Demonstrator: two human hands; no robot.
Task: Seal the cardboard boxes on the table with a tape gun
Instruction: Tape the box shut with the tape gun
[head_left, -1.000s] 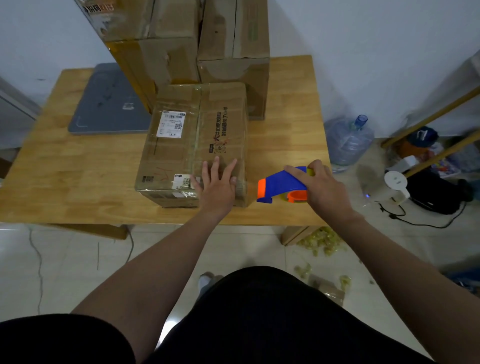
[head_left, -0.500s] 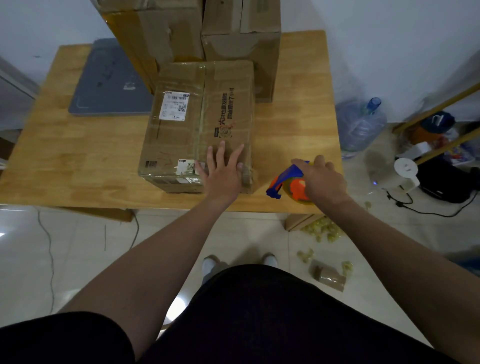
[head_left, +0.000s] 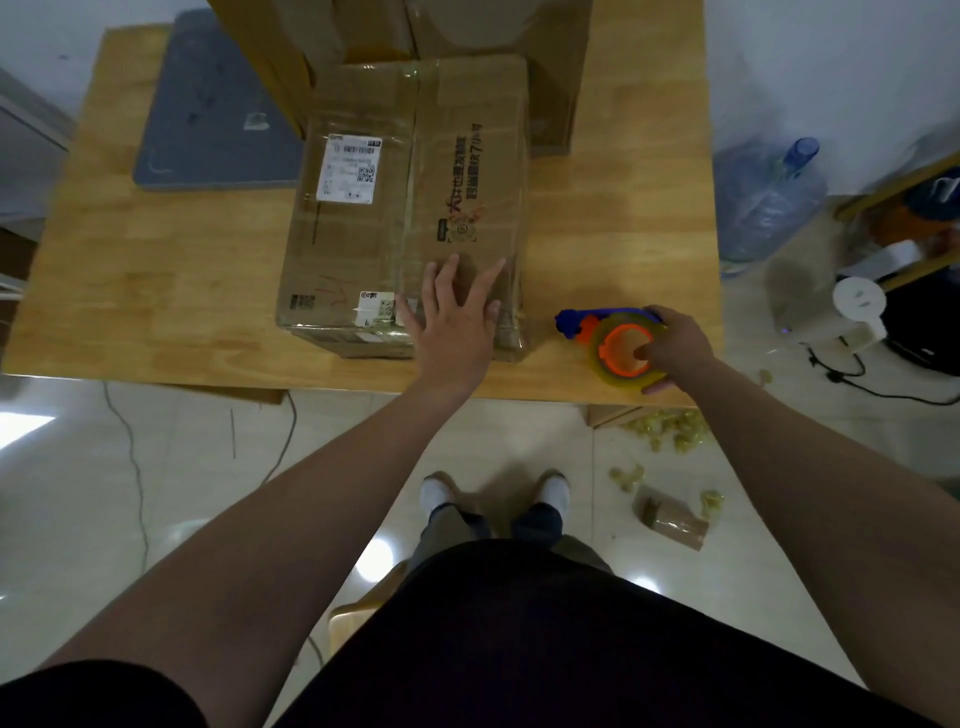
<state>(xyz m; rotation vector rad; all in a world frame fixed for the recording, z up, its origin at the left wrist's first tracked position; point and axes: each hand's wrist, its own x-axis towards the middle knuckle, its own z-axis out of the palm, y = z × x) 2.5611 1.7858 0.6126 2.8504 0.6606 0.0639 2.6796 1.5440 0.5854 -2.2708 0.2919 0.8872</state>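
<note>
A taped cardboard box (head_left: 405, 208) with a white shipping label lies flat on the wooden table (head_left: 156, 291), near its front edge. My left hand (head_left: 454, 317) rests on the box's near right part with fingers spread flat. The blue and orange tape gun (head_left: 613, 340) lies on its side on the table to the right of the box, its tape roll facing up. My right hand (head_left: 675, 348) holds it, thumb across the orange hub and fingers around the roll's far side.
Two taller cardboard boxes (head_left: 467, 31) stand behind the flat one. A grey laptop (head_left: 208, 119) lies at the table's back left. On the floor to the right are a water jug (head_left: 763, 202), cables and scraps of tape (head_left: 665, 431).
My right hand has turned the tape gun from upright onto its side and lowered it to the table by the box's right corner. The left hand stays on the box.
</note>
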